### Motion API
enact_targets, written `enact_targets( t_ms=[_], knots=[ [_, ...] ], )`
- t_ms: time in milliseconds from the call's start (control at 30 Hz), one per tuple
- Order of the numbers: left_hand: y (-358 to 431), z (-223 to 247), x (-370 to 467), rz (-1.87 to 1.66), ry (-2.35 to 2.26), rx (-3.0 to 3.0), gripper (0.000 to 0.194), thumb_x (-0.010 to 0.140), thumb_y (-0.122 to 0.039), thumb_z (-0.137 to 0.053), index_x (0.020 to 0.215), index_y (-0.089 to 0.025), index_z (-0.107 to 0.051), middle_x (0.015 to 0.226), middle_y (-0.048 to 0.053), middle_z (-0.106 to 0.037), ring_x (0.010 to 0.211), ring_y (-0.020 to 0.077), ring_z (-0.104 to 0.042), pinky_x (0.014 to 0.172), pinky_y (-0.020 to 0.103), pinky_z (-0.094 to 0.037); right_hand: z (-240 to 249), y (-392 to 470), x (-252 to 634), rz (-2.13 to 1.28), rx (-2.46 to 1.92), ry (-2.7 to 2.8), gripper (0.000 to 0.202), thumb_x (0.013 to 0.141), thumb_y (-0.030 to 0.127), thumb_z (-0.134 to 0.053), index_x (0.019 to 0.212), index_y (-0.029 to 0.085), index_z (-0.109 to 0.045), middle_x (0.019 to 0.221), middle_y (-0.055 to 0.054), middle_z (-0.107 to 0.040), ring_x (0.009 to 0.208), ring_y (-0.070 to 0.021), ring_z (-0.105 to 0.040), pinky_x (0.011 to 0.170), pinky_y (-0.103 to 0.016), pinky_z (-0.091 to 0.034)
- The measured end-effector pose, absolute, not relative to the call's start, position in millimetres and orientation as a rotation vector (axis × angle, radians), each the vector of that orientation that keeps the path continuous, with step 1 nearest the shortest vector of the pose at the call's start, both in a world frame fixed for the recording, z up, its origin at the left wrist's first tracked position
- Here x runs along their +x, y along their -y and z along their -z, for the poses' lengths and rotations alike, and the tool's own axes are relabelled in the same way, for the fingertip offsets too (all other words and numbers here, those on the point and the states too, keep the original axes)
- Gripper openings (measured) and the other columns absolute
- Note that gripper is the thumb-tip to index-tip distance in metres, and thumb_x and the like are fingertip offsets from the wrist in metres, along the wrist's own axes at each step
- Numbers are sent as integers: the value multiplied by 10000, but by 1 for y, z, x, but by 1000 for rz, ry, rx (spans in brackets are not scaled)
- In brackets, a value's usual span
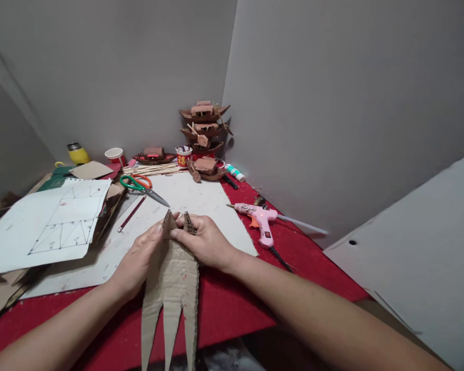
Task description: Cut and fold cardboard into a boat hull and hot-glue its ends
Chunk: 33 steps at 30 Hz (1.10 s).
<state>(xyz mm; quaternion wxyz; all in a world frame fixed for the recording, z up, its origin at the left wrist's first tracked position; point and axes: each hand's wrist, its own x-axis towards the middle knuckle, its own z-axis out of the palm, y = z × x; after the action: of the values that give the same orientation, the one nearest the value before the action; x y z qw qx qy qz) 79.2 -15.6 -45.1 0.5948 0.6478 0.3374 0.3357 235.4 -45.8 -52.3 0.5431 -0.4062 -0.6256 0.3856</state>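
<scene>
A cut piece of corrugated cardboard (178, 273) hangs over the table's front edge, with long pointed strips at its near end and shorter points at its far end. Around its far left side my left hand (145, 252) is closed, fingers mostly behind the board. My right hand (206, 242) grips the far right part, thumb pressed on the face near a point. Just beyond the hands lie scissors (154, 195) with green and orange handles. A dark red pencil (132, 214) rests on the white sheet (201, 201).
To the right lies a pink glue gun (261, 216) with a glue stick in it. Brown model boats (204, 129) are stacked at the back, near paper cups (115, 156) and thin wooden sticks (154, 170). A paper with a drawn pattern (58, 221) covers cardboard on the left.
</scene>
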Motion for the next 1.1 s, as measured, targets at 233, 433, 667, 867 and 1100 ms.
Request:
enact_targets(
  t_ms=[233, 433, 667, 867, 1100],
  knots=[
    [11, 56, 75, -773, -739, 1365, 423, 898, -447, -493, 1256, -246, -592, 1434, 26, -473, 1382, 204, -324, 1160, 330, -183, 52, 44, 236, -843, -937, 1509, 162, 802, 159, -537, 828, 158, -697, 874, -26, -677, 869, -181, -611, 809, -279, -460],
    [12, 53, 78, -745, -683, 1234, 434, 875, -440, -532, 1258, -245, -593, 1384, 32, -533, 1336, 237, -404, 1120, 353, -297, 51, 45, 235, -816, -976, 1498, 138, 797, 178, -548, 779, 159, -683, 827, -17, -662, 812, -170, -597, 765, -263, -456],
    [15, 50, 80, -744, -685, 1128, 406, 863, -404, -561, 1228, -238, -622, 1349, 38, -568, 1291, 250, -464, 1110, 358, -320, 56, 43, 235, -751, -1096, 1543, 116, 805, 189, -552, 733, 171, -640, 733, 1, -633, 711, -153, -566, 663, -236, -436],
    [17, 51, 78, -742, -747, 1150, 427, 858, -420, -576, 1244, -239, -607, 1356, 32, -558, 1327, 242, -418, 1141, 362, -269, 55, 44, 233, -564, -1265, 1672, 169, 827, 186, -489, 663, 179, -531, 628, 20, -529, 599, -127, -466, 579, -229, -378],
    [19, 56, 73, -786, -808, 1277, 422, 854, -452, -570, 1226, -259, -618, 1413, 12, -496, 1361, 231, -364, 1158, 359, -226, 56, 47, 233, -575, -1154, 1687, 323, 944, 293, -372, 757, 177, -608, 755, -31, -634, 717, -169, -555, 702, -273, -434]
  ],
)
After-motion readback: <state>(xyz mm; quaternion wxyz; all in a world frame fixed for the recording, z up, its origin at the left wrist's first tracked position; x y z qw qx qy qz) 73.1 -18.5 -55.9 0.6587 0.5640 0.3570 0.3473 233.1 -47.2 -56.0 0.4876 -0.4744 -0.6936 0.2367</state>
